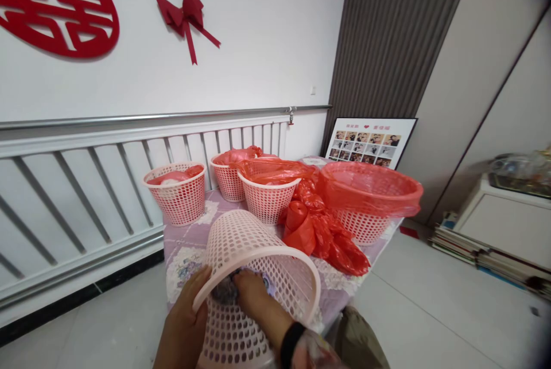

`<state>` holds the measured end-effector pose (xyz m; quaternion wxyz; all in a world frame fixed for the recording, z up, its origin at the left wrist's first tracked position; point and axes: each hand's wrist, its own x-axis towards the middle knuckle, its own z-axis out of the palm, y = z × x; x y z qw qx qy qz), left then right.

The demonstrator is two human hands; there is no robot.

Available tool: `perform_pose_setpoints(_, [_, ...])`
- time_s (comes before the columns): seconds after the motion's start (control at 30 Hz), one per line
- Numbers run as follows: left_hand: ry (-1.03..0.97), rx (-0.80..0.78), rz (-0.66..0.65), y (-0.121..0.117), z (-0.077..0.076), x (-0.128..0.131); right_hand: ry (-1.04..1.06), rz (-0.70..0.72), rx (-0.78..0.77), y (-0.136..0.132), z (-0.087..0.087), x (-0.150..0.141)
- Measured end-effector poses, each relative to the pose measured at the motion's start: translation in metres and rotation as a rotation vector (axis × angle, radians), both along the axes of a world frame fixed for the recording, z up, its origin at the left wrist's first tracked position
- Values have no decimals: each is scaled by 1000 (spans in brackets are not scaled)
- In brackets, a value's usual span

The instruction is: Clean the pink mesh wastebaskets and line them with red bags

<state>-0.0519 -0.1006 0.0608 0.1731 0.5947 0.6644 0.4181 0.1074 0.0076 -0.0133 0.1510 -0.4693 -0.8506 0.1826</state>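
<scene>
A pink perforated plastic basket point(247, 237) lies tilted on its side at the near edge of the table, its mouth turned toward me. My left hand point(185, 320) grips its rim on the left, thumb over the edge. My right hand point(255, 299), a black band on its wrist, reaches inside the basket. Its fingers are closed on a dark grey wad point(224, 291), perhaps a cloth, pressed against the inner wall.
On the table with the lilac patterned cloth point(183, 243) stand several more pink baskets point(177, 192), some lined with red plastic bags point(370, 188). Loose red bags point(327, 237) lie in a heap. A white radiator point(86, 185) is left, a framed photo collage point(365, 145) behind, stacked books point(473, 248) right.
</scene>
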Motion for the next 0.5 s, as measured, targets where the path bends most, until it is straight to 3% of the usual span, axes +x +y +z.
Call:
perform_pose_setpoints(0.23, [13,33,34,-2,-1,2,-114,92,-39,-68,0,34])
perform_pose_setpoints(0.4, [27,12,34,-3,0,1,-186,117,-109,-95,-11,46])
perform_pose_setpoints(0.5, [40,-2,22,-4,4,0,-27,142,-65,-106,-16,62])
